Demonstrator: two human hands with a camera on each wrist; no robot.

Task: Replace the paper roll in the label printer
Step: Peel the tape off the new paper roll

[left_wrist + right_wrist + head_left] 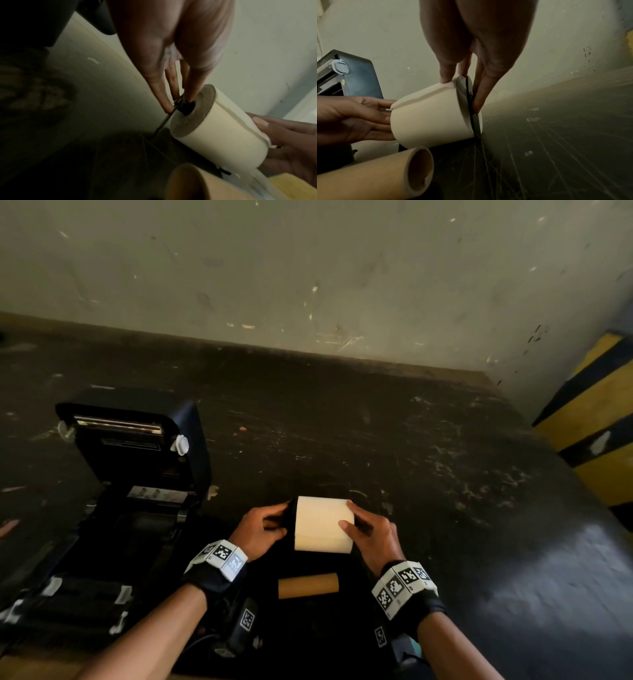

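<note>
A cream label roll (322, 525) is held just above the dark table between both hands. My left hand (281, 518) pinches a black spindle piece (184, 106) that sits in the core at the roll's left end. My right hand (349, 515) grips the right end, thumb on the roll's top edge (447, 81) and fingers against a thin black flange (470, 108). An empty brown cardboard core (308, 585) lies on the table just in front of the roll. The black label printer (137, 436) stands at the left with its lid raised and its paper bay (137, 535) dark.
The scratched dark table (411, 457) runs back to a pale scuffed wall (308, 268). A yellow-and-black striped post (596, 422) stands at the far right. Pieces of white tape (51, 587) mark the printer's near edge.
</note>
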